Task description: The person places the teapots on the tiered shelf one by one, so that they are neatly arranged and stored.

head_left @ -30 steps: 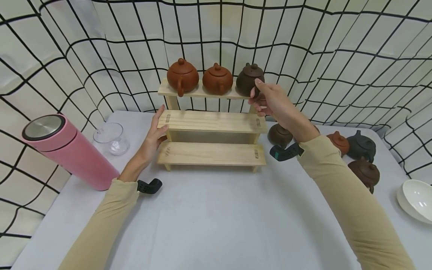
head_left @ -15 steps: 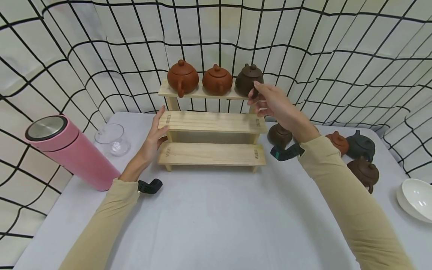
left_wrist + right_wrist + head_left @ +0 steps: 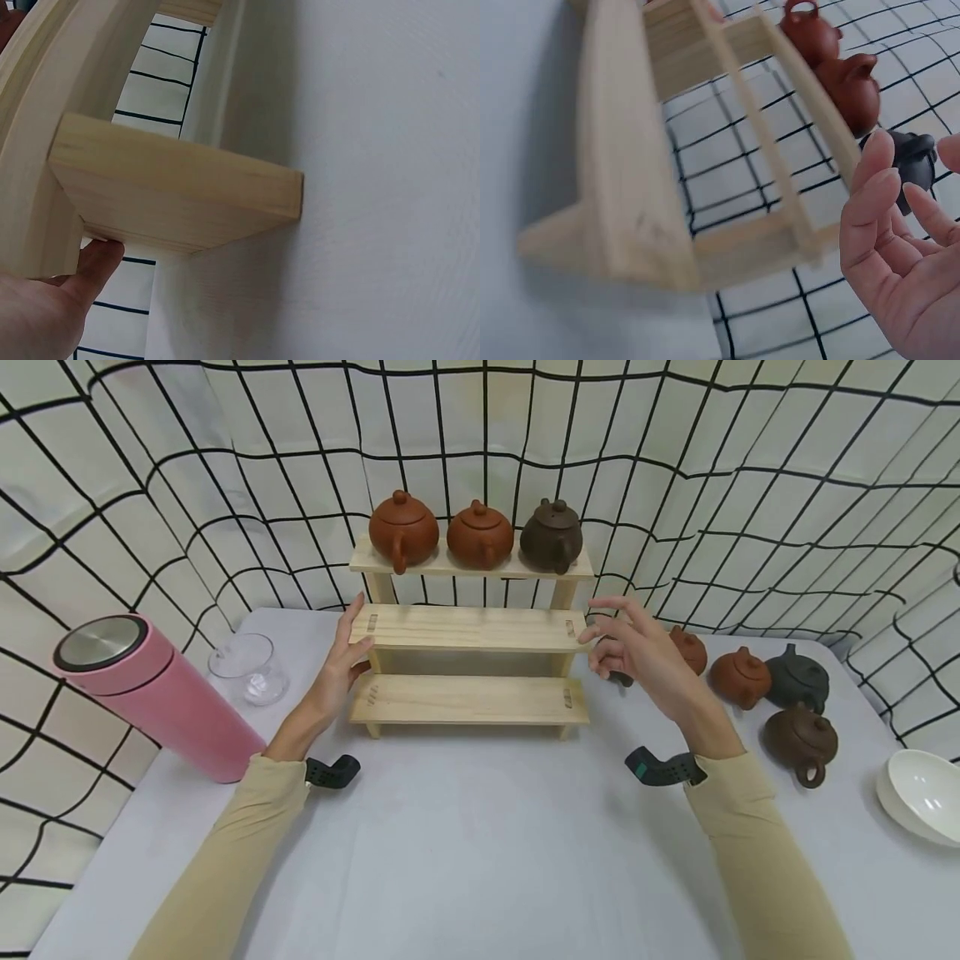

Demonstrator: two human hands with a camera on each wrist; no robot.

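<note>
OK, so the dark teapot (image 3: pixel 552 535) sits upright near the right end of the rack's (image 3: pixel 472 628) top shelf, in a row with the big reddish teapot (image 3: pixel 405 531) and the smaller reddish teapot (image 3: pixel 480 537). All three handles face the front, and the dark one's hangs right by the edge.

The right hand (image 3: pixel 637 652) holds nothing: fingers loosely bent and spread, just beside the middle shelf's right end, apart from the pot. The left hand (image 3: pixel 333 681) is at that shelf's left end with a digit reaching under it. Honestly can't tell if it's really gripping or just bracing.

My tips: keep that left-hand support on, because a top-heavy rack would probably rock if bumped. Bring the right hand clear low and out to the side, so knuckles don't snag that handle (easiest way to lose a pot, imo). Check the base sits flat before reaching elsewhere.

For the loose ones, like the dark brown teapot (image 3: pixel 799 739) near the white bowl (image 3: pixel 921 797), I'd take the handle and mind the lid, which may well lift off.
</note>
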